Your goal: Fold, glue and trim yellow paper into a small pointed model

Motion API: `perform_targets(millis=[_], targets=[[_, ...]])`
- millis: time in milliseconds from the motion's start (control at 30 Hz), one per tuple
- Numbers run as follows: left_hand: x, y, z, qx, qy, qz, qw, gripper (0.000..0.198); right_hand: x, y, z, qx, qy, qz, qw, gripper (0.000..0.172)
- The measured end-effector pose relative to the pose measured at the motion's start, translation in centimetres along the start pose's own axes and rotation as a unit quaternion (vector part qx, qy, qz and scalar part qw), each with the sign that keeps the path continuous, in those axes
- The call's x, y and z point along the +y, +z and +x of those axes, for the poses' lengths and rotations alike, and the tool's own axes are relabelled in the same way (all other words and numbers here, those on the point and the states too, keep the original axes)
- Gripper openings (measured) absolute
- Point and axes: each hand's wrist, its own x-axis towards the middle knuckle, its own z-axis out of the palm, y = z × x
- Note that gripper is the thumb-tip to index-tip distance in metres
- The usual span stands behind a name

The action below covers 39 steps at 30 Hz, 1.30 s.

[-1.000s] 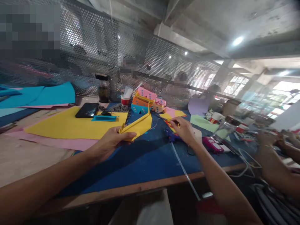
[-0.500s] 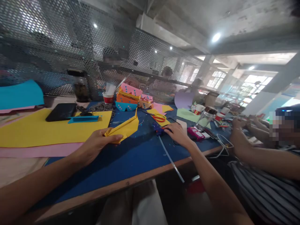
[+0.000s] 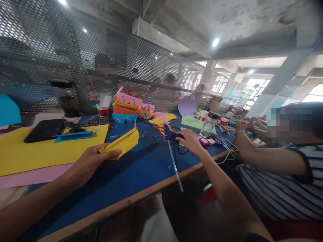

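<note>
Pinched in my left hand (image 3: pixel 94 158) is a folded yellow paper piece (image 3: pixel 124 142), held above the blue table surface (image 3: pixel 136 171) with its pointed end up and away. My right hand (image 3: pixel 189 141) grips the handle of a dark blue glue gun (image 3: pixel 171 133), whose clear glue stick (image 3: pixel 175 166) trails down past the table's front edge. Behind the glue gun lie scissors with red and yellow handles (image 3: pixel 161 128), partly hidden. My right fingertips are partly out of sight around the handle.
Yellow sheets (image 3: pixel 15 151), a black phone (image 3: pixel 45 130) and a blue folded strip (image 3: pixel 74 136) are at left. Decorated paper pieces (image 3: pixel 126 109) are stacked beside a red-white cup (image 3: pixel 103 110). A glass jar (image 3: pixel 210 125) stands right, near a person in a striped shirt (image 3: pixel 272 188).
My right hand has taken hold of the glue gun and lifted it a little. The view has turned right, and my left hand still holds the yellow paper.
</note>
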Motion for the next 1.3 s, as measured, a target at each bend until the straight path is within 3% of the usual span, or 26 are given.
perform_targets(millis=[167, 400, 633, 867, 967, 1033, 1133, 1200, 1300], targets=[[-0.6, -0.1, 0.4, -0.008, -0.015, 0.003, 1.0, 0.057, 3.0, -1.0, 3.2, -0.005, 0.104, -0.056, 0.993, 0.036], [-0.4, 0.0, 0.4, 0.004, -0.012, 0.017, 1.0, 0.056, 4.1, 1.5, 8.1, -0.041, 0.171, -0.103, 0.979, 0.042], [-0.2, -0.3, -0.2, -0.005, -0.002, 0.031, 1.0, 0.048, 4.8, 3.6, 8.7, -0.042, 0.189, -0.097, 0.976, 0.043], [0.7, 0.2, -0.5, -0.004, 0.003, 0.017, 1.0, 0.047, 4.4, 3.5, 8.2, -0.007, 0.211, -0.042, 0.977, 0.043], [1.2, 0.6, -0.8, -0.004, 0.005, 0.01, 1.0, 0.051, 3.5, 2.3, 8.0, 0.044, 0.217, 0.009, 0.975, 0.041], [1.4, 0.8, -0.9, -0.005, 0.005, 0.006, 1.0, 0.052, 2.4, 1.3, 8.1, 0.086, 0.203, 0.063, 0.973, 0.029], [1.6, 0.9, -1.0, -0.01, 0.005, 0.0, 1.0, 0.05, -0.7, -0.1, 8.4, 0.127, 0.157, 0.17, 0.965, 0.03], [1.6, 0.9, -1.1, -0.016, 0.006, -0.007, 1.0, 0.051, -3.7, -0.5, 8.3, 0.116, 0.112, 0.256, 0.953, 0.024], [1.6, 0.8, -1.2, -0.024, 0.01, -0.015, 1.0, 0.054, -9.0, -0.2, 7.3, 0.04, 0.037, 0.385, 0.921, 0.024]])
